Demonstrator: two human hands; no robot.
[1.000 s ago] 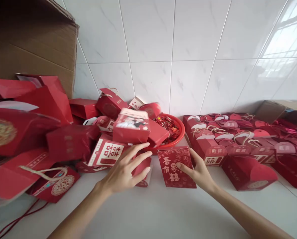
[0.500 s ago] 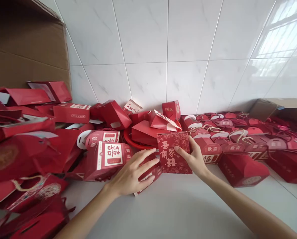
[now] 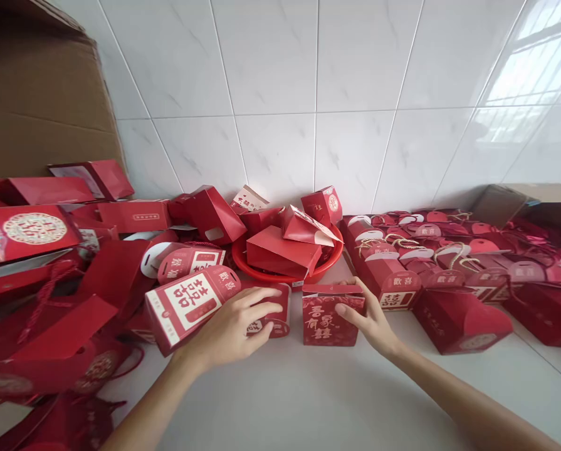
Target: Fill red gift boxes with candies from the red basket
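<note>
My right hand (image 3: 374,321) grips a red gift box (image 3: 328,318) with gold characters, its thumb across the front and its fingers behind. That box stands upright at the floor in front of me. My left hand (image 3: 237,327) has its fingers apart over a smaller red box (image 3: 279,308), which it partly hides. Beside the left forearm a red candy box with a white label (image 3: 193,302) lies tilted. Behind both hands sits a red plastic basin (image 3: 335,255) heaped with red boxes.
Many red boxes (image 3: 134,216) are piled loosely at the left, before a tall cardboard box (image 3: 45,94). Boxes with rope handles (image 3: 405,279) stand in rows at the right, near another cardboard box (image 3: 501,200). White wall tiles (image 3: 275,62) rise behind.
The box in my right hand has come down and nearer, and now looks opened out rather than flat. My left hand has shifted left, and the boxes around it have moved and turned.
</note>
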